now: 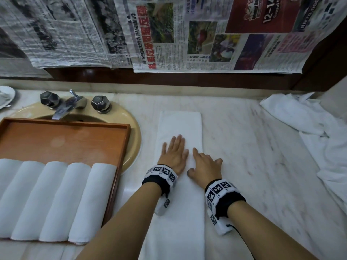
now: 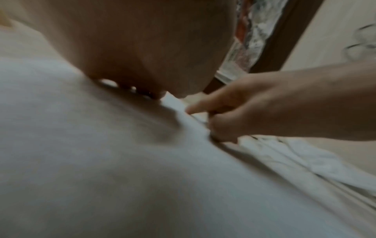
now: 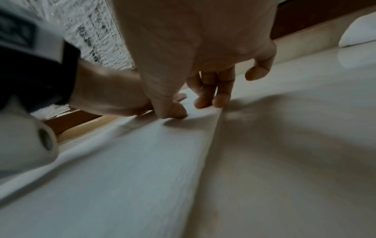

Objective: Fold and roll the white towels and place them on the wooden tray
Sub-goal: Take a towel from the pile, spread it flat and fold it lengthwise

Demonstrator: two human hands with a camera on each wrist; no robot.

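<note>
A white towel [image 1: 180,126], folded into a long narrow strip, lies on the marble counter [image 1: 253,147] and runs away from me. My left hand [image 1: 175,152] lies flat on its middle with straight fingers. Beside it my right hand [image 1: 204,163] presses the strip's right edge, fingers relaxed and partly off the cloth. The right wrist view shows those fingertips [image 3: 211,101] on the towel [image 3: 142,169] at its edge. The wooden tray [image 1: 65,136] at the left holds several rolled white towels [image 1: 54,201] side by side along its near end.
A heap of unfolded white towels [image 1: 315,121] fills the counter's right side. A beige sink [image 1: 129,117] with a chrome tap [image 1: 64,107] sits behind the tray. Newspaper sheets [image 1: 169,34] hang over the dark back wall.
</note>
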